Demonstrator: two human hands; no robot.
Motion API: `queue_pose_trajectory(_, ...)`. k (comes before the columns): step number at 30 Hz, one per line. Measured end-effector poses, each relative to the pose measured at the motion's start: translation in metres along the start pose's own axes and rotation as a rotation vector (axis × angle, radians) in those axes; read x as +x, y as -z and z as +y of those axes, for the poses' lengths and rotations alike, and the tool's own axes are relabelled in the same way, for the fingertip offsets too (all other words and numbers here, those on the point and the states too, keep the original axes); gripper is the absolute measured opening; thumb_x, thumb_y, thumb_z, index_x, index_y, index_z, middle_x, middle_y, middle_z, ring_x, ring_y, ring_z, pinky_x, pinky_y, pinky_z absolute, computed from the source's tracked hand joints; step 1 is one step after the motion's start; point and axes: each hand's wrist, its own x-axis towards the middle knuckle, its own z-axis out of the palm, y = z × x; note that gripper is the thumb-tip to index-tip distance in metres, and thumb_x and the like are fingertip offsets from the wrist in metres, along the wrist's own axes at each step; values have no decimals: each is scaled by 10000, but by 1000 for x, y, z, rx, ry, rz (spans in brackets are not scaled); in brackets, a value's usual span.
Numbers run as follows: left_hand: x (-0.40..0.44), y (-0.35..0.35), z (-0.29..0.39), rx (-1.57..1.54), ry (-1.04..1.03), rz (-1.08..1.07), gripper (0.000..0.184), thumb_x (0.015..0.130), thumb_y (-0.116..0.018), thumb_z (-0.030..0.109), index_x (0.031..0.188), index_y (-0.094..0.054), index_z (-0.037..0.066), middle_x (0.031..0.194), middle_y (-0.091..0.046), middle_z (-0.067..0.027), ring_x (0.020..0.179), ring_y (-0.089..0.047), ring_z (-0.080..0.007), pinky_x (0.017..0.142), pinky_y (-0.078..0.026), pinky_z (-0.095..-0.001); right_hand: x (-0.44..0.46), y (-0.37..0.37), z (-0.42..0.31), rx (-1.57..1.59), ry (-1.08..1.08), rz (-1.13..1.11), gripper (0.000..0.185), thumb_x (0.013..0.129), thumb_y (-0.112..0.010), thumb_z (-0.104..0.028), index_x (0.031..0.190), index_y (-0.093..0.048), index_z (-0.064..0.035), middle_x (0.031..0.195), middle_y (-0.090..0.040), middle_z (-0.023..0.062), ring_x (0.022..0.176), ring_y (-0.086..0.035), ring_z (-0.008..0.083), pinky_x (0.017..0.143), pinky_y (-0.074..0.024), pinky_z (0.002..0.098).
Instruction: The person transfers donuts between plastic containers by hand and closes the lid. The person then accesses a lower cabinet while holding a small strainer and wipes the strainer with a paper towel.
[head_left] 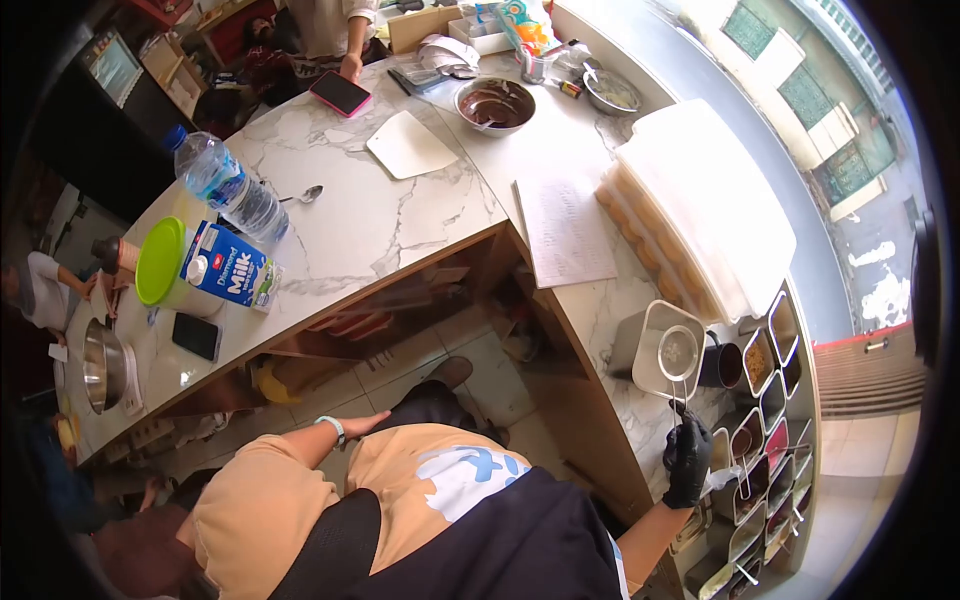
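Gloved right hand (688, 452), clamped on a strainer (678, 352) over a container (640, 345); left hand (364, 425) at the dark trousers (425, 408), its closure not determinable

Logged small round metal strainer with long thin handle (678, 352): held with head over the open mouth of deep pale rectangular container with rounded corners (628, 345). Pointed handle out past the near rim. Showed whitish patch in head; couldn't tell contents from glare. Couldn't tell if head dipped below rim. Found container uncovered, on white marbled counter (598, 300), just beside dark mug (722, 364).
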Motion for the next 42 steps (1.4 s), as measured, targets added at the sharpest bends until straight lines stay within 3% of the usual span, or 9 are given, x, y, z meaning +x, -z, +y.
queue_pose_trajectory(3,-19,-24,-11,-281,-162,-87,941,806,-305,769,1470,-139,124,1520,-133,-102,1400,-102,-221,1124,-88,-402,7,10,14,-160,80,-37,347,956,-463,-280,1127,-588,-5,582,-408,-38,415,-325,40,381,-249,193)
queue_pose_trajectory(8,-55,-47,53,-345,-574,287,1128,728,-418,804,1458,91,110,1525,26,-155,1412,26,-248,1120,-63,-348,18,11,16,-620,467,-51,299,899,-485,-136,1147,-575,5,655,-420,2,490,-375,65,437,-304,222)
queue_pose_trajectory(13,-112,-43,116,407,-957,1398,1399,455,-595,855,1467,64,149,1485,115,-266,1342,114,-508,963,25,-718,38,36,26,-724,420,-200,468,747,-474,84,1198,-550,-13,861,-608,130,573,-468,201,539,-389,305)
queue_pose_trajectory(18,-208,-35,102,417,-844,2020,1475,359,-627,852,1472,42,152,1464,123,-309,1330,102,-536,946,2,-738,56,24,18,-540,219,-279,464,754,-466,83,1200,-550,-13,857,-606,119,564,-463,186,522,-383,291)
queue_pose_trajectory(23,-216,-42,67,368,-571,2043,1537,322,-699,791,1460,55,85,1477,100,-290,1344,99,-510,970,-13,-717,66,29,22,-465,207,-342,460,760,-458,83,1201,-549,-12,853,-603,107,554,-459,171,506,-377,278)
queue_pose_trajectory(27,-209,-52,60,353,-545,2066,1517,336,-684,795,1462,58,100,1487,106,-267,1360,68,-483,985,-44,-705,65,17,18,-726,895,-222,433,764,-455,87,1174,-561,-9,740,-515,47,560,-450,149,512,-379,271)
queue_pose_trajectory(31,-199,-50,73,392,-642,2094,1439,413,-603,846,1465,23,89,1483,65,-289,1355,49,-499,980,-55,-711,48,19,8,-269,89,-186,415,734,-488,87,1130,-575,0,735,-533,71,579,-455,180,552,-402,300)
queue_pose_trajectory(34,-193,-47,97,383,-723,2106,1381,467,-586,839,1468,6,94,1491,61,-269,1359,48,-489,994,-56,-698,42,8,-7,244,-184,-64,300,938,-498,-245,1098,-600,-13,514,-436,-23,338,-329,48,307,-243,205)
queue_pose_trajectory(42,-160,-58,231,592,-1007,1802,1337,505,-617,804,1472,4,120,1499,88,-241,1364,94,-464,988,10,-696,32,9,-13,234,-269,42,262,938,-481,-203,1030,-601,12,506,-443,-7,322,-342,60,292,-238,211)
